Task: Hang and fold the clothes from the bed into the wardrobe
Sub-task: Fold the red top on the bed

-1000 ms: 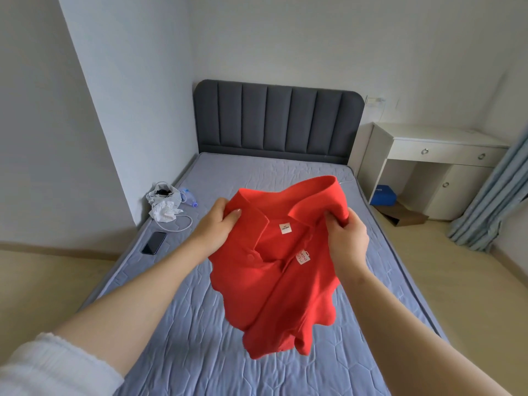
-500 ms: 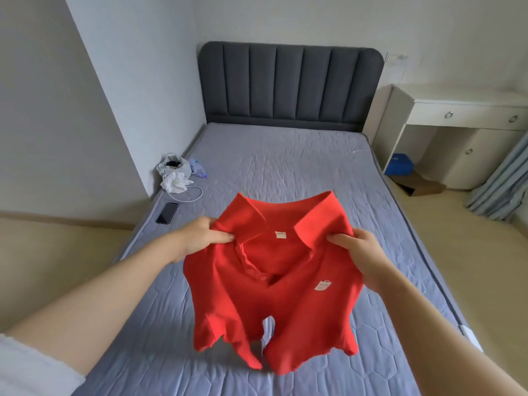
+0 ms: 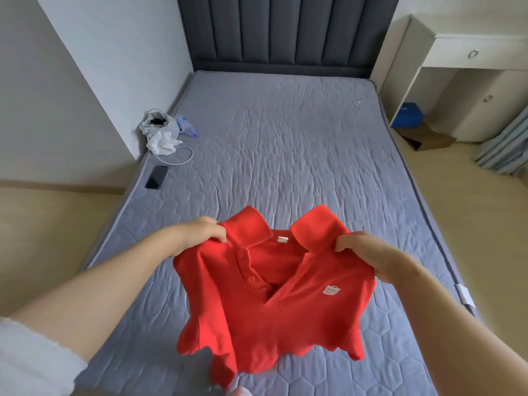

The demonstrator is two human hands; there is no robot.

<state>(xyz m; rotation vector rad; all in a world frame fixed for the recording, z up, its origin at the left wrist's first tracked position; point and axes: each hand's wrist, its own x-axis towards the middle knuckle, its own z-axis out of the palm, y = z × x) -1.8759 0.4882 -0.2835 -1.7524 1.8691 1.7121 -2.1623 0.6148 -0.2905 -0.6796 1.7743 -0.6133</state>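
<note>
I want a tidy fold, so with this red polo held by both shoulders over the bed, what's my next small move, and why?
Probably lower the red polo flat onto the mattress. The left hand and right hand each grip a shoulder, and its lower part hangs rumpled above the mattress, so it likely needs spreading before folding.

This was a home bedroom: a bed with a bare grey quilted mattress and a dark grey padded headboard, a white drawer unit beside the bed's far right corner, and pale blue curtains at right.
</note>
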